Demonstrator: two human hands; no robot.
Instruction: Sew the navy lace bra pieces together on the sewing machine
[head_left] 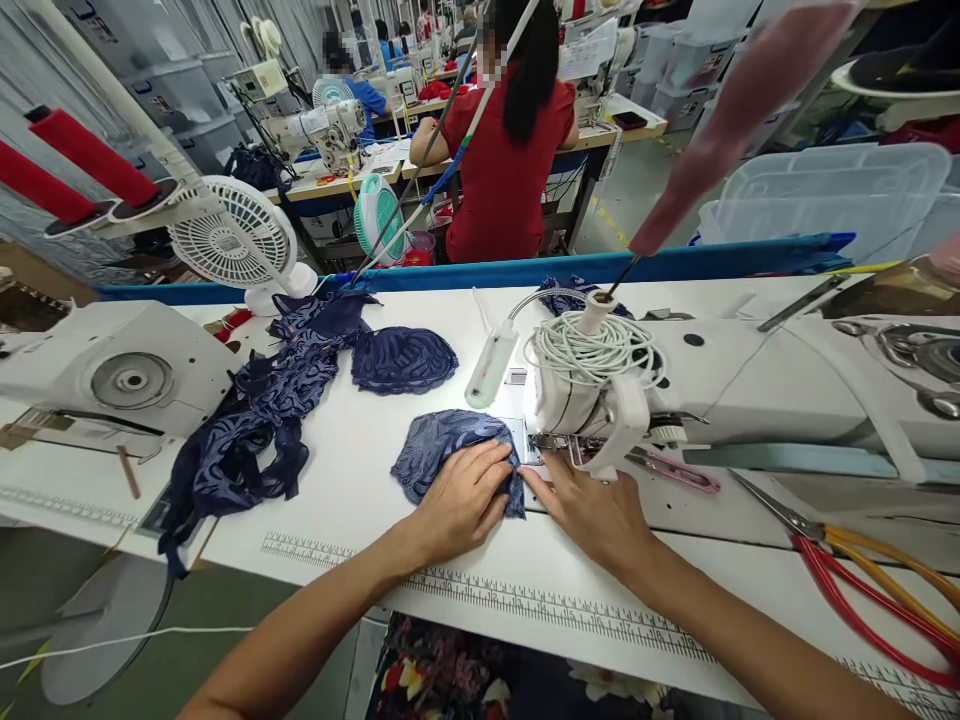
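By sewing machine [720,355] | left hand [469,495] on navy lace [426,452] | right hand [600,512] beside

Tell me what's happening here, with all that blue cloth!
A person's left hand lies flat on a dark blue piece of cloth at a white sewing machine. The right hand is at the cloth's right edge, its fingertips close to the machine's foot. Another blue piece lies farther back, and a blue heap is off to the left. Scissors lie on the right.
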